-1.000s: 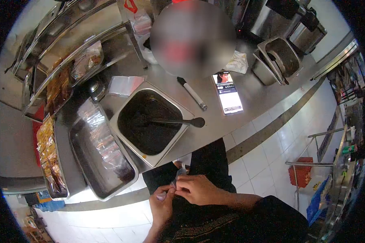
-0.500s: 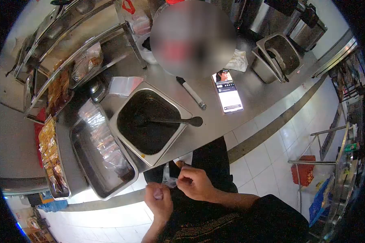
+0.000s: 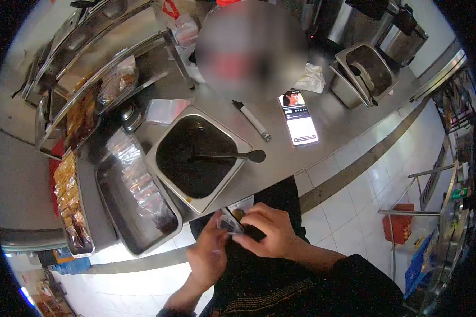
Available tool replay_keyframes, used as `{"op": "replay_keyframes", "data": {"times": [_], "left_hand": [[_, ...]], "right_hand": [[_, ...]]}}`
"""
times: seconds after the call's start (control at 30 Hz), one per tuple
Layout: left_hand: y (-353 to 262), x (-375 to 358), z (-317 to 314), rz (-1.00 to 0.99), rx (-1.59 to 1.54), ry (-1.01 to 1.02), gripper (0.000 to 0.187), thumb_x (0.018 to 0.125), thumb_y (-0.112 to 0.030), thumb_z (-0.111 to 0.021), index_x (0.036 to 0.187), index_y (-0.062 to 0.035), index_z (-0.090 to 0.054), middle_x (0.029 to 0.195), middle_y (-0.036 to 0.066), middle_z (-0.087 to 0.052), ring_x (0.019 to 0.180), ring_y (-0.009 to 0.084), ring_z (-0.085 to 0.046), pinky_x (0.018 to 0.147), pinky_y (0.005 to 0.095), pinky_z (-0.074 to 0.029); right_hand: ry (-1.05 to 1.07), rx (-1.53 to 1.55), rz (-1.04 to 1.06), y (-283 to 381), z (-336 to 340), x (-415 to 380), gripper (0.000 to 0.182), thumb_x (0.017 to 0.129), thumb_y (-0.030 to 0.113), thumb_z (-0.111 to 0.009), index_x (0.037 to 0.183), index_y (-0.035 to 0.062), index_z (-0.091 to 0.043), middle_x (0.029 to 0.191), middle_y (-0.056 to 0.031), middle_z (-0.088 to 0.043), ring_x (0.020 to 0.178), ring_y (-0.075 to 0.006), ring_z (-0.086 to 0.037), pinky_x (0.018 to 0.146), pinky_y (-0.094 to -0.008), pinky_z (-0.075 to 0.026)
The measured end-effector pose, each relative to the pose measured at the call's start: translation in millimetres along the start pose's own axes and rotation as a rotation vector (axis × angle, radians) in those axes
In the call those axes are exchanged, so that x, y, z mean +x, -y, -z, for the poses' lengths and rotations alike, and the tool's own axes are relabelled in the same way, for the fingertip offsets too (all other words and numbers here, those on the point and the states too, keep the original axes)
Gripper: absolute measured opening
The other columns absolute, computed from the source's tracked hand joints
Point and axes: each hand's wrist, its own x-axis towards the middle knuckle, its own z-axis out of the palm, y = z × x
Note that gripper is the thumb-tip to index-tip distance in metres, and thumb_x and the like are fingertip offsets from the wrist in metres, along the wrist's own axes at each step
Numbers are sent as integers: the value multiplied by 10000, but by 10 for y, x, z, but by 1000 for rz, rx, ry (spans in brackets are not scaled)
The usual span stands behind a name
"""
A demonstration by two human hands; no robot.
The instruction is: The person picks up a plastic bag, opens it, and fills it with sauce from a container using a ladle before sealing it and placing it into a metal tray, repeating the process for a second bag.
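Between my hands, below the counter's front edge, is a small clear plastic bag. My left hand is closed on its left side, with thumb and fingers pinching it. On the bag's right side, my right hand is closed with bent fingers. A small brownish thing shows by the right fingertips; I cannot make out what it is. Just beyond my hands stands a steel pan of dark liquid, with a spoon lying across it. Left of that, filled small clear bags overlap in a row inside a steel tray.
A lit phone and a white-handled tool lie on the steel counter. Nested steel pans stand at the back right. More bags lie behind the pan. A tray of yellowish packets is far left. A blurred patch hides the back.
My left hand has risen and turned, its fingers now extended up along the bag. My right hand has shifted slightly right and up. The view has moved a little.
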Motion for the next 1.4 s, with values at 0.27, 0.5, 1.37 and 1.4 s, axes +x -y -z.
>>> {"op": "replay_keyframes", "data": {"times": [0.27, 0.5, 1.37, 1.4], "left_hand": [[43, -4, 182, 608, -830, -111, 138, 1007, -180, -603, 961, -58, -556, 630, -55, -497, 532, 24, -429, 465, 206, -312], [38, -39, 413, 515, -829, -193, 134, 997, -154, -610, 964, -45, -539, 804, 0, -574, 736, 54, -512, 647, 216, -385], [-52, 26, 762, 304, -1085, -424, 853, 642, -267, -943, 1314, 21, -504, 1273, 209, -601, 1178, 239, -577, 958, 337, -498], [-59, 42, 762, 305, -1103, -424, 866, 633, -275, -947, 1318, 18, -505, 1274, 202, -598, 1190, 241, -571, 972, 347, -492]], "right_hand": [[16, -7, 88, -124, -69, -148, 267, 718, 139, -863, 920, 77, -701, 851, -72, -661, 707, -248, -669, 590, -360, -526], [-326, 437, -291, -235, 24, 153, 496, 723, 103, -862, 1136, 25, -598, 922, -36, -604, 749, -115, -602, 645, -249, -504], [-496, 1050, -650, -75, -105, 613, 274, 983, 268, -583, 1074, 12, -616, 789, -93, -634, 592, -190, -609, 504, -339, -514], [-507, 1101, -647, -114, -101, 585, 278, 986, 275, -568, 1078, 17, -610, 792, -95, -635, 599, -193, -610, 510, -341, -513]]}}
